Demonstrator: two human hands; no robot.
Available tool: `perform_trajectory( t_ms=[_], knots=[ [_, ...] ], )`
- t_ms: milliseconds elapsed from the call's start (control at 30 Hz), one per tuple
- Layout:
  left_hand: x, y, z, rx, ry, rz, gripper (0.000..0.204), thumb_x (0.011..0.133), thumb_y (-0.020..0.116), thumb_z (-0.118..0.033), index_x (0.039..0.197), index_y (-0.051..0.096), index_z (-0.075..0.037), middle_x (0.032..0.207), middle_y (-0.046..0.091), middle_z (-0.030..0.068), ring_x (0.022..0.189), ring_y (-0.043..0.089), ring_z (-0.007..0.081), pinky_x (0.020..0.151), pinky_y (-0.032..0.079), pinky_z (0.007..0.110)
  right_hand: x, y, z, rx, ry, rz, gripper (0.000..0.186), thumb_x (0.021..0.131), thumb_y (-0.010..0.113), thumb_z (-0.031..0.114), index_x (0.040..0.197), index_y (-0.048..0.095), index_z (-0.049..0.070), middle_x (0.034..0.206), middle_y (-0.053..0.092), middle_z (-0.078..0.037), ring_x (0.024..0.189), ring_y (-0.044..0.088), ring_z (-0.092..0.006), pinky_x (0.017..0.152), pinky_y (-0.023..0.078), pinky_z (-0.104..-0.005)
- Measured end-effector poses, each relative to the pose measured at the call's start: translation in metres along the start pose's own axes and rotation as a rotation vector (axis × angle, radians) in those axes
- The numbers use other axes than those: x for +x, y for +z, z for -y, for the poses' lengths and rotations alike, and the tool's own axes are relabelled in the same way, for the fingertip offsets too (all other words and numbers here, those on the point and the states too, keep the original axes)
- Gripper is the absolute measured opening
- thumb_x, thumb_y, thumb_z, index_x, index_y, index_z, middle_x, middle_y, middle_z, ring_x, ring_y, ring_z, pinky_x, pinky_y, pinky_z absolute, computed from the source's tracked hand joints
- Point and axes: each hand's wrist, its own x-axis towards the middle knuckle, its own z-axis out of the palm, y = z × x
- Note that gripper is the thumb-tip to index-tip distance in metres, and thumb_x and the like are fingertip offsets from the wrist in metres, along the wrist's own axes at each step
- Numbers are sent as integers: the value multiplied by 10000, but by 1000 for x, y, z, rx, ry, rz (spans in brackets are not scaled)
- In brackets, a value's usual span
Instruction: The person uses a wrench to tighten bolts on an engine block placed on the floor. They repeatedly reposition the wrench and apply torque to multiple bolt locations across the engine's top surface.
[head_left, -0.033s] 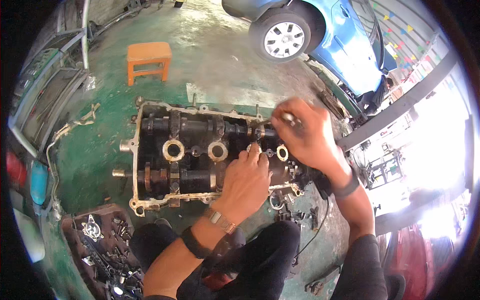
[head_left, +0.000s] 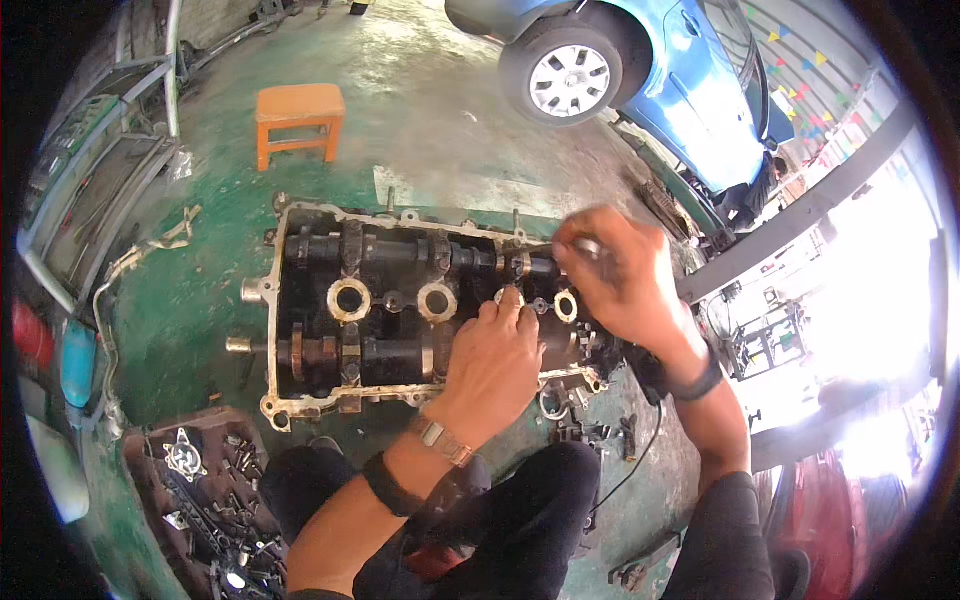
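Car: the blue car (head_left: 690, 70) stands well beyond your hands, 1 wheel facing you.
Floor: green floor (head_left: 440, 110), an orange stool (head_left: 298, 115) far ahead of your left hand.
Cylinder head: the cylinder head (head_left: 400, 310) lies on the floor right under both hands.
Change: none between the 2 views, so the work shows no advance.
Tray: the dark tray (head_left: 205, 500), left of your left forearm, holds bolts and small parts.
Left hand: your left hand (head_left: 495, 365) rests flat on the head, grip open, holding nothing.
Right hand: your right hand (head_left: 620, 280) has its grip closed on a small metal tool (head_left: 588, 245) at the head's far right end.
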Motion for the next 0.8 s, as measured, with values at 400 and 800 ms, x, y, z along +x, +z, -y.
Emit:
perform_trajectory(
  t_ms=[400,800],
  knots=[
    [-6,-8,-5,-66,-3,-5,340,912,649,-179,1166,623,47,1312,541,216,1049,594,356,911,527,452,-58,-12,-17,131,197,32,207,973,547,22,1160,616,-34,742,627,-43,589,558,-104,545,427,-269],
    [0,-55,50,-226,-236,-442,209,925,569,-4,1121,611,54,1114,661,241,1010,633,431,878,511,486,-78,33,7,1058,919,-32,298,1004,537,131,1275,608,29,804,578,7,494,374,-38,450,288,-196]
  ],
)
